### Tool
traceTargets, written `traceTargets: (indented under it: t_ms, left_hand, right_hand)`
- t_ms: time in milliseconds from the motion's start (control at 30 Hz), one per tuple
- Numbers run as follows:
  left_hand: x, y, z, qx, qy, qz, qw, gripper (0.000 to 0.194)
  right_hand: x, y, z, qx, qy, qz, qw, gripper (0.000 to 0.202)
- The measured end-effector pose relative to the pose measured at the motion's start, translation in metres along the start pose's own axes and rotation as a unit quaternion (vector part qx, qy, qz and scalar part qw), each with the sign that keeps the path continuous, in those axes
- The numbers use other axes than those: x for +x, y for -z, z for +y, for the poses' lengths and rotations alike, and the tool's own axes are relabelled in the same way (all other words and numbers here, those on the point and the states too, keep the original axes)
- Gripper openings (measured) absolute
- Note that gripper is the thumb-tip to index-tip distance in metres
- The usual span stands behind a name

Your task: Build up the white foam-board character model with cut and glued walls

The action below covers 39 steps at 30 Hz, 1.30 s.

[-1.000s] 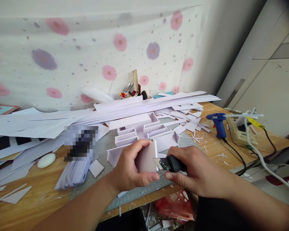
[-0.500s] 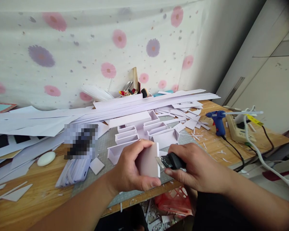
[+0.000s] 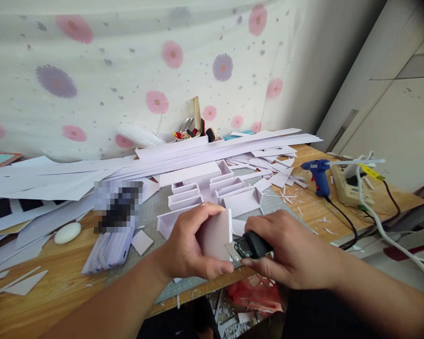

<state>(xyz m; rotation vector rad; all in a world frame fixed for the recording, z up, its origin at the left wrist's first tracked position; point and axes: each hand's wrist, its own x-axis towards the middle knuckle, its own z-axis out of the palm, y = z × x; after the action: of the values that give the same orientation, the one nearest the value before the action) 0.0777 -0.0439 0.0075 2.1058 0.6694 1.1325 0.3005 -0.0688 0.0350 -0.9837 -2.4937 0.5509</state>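
White board piece [image 3: 214, 240] met the knife, held up over the near edge of the table [image 3: 67, 282].

The left hand [image 3: 187, 245] grasped it, index finger over the top and thumb along the bottom, while the right hand [image 3: 286, 254] was clenched around a black utility knife [image 3: 256, 245], whose blade seemed to touch the piece's right-hand edge toward the lower corner. The step in hand looked like paring that edge. Another stroke would have called for a steady, shallow push, the left thumb, just below the blade, kept out of its path. White walled pieces [image 3: 240, 203] stood beyond on the cutting mat [image 3: 154, 203].
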Motion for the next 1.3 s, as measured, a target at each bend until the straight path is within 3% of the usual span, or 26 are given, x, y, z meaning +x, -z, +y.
traceTargets:
  t_ms: [133,667,833,933,1033,1100,1300]
  left_hand:
    - [0.000,-0.001,-0.001,-0.004,-0.018,0.009,1.000,0.067]
    - [0.001,-0.002,0.007,0.046,-0.084,-0.011,0.995,0.067]
    - [0.002,-0.003,0.008,0.048,-0.113,-0.019,0.992,0.067]
    - [0.003,-0.001,0.006,0.077,-0.102,-0.009,0.992,0.065]
    - [0.004,0.002,0.002,0.077,-0.082,0.004,0.994,0.063]
    - [0.003,0.003,-0.002,0.044,-0.057,-0.006,0.997,0.065]
    - [0.003,0.007,-0.008,-0.039,-0.010,-0.039,0.998,0.069]
  right_hand:
    - [0.002,-0.002,0.002,-0.009,-0.014,0.029,0.999,0.023]
    - [0.002,0.001,0.006,-0.015,-0.022,0.037,0.999,0.025]
    - [0.001,0.002,0.014,-0.016,-0.056,0.079,0.995,0.030]
    - [-0.003,0.003,0.018,0.106,-0.029,0.112,0.988,0.032]
    - [-0.007,0.004,0.017,0.337,0.007,0.048,0.940,0.038]
    - [-0.007,0.004,0.014,0.427,0.007,-0.007,0.904,0.037]
    - [0.003,-0.002,0.011,0.444,-0.057,-0.047,0.893,0.043]
